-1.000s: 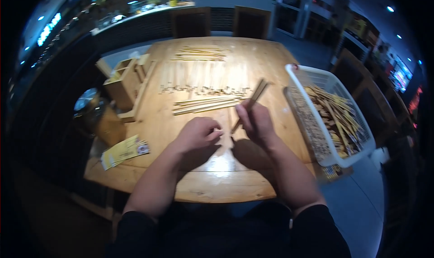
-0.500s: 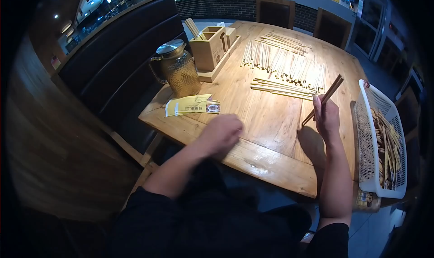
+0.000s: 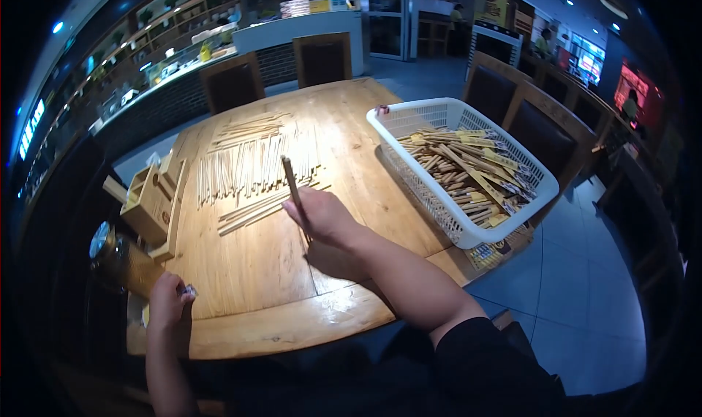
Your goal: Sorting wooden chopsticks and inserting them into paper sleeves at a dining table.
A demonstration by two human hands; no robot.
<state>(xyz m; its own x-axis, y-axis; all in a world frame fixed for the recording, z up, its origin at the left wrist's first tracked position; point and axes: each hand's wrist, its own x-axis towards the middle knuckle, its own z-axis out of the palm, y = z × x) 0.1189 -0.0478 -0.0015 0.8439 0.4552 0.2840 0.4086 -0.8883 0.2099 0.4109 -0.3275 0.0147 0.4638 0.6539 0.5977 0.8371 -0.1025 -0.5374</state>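
My right hand [image 3: 325, 216] is closed round dark brown chopsticks [image 3: 291, 179], held upright over the wooden table [image 3: 256, 278]. Just beyond it lie light chopsticks [image 3: 248, 216], with rows of thin sticks [image 3: 252, 165] and more chopsticks [image 3: 252, 127] farther back. At the near left, my left hand [image 3: 168, 300] has its fingers closed at the yellow paper chopstick sleeves, mostly hiding them. A small pale printed end of a sleeve [image 3: 190, 292] sticks out past the fingers.
A glass jug [image 3: 128, 263] with a metal lid and a wooden caddy [image 3: 150, 212] stand at the left edge. On the right is a white plastic basket [image 3: 472, 234] of chopsticks, many in yellow sleeves. Chairs [image 3: 322, 60] line the far side.
My view has swung right, bringing the whole basket into sight. My left hand has moved left onto the yellow sleeves. My right hand still holds the chopsticks.
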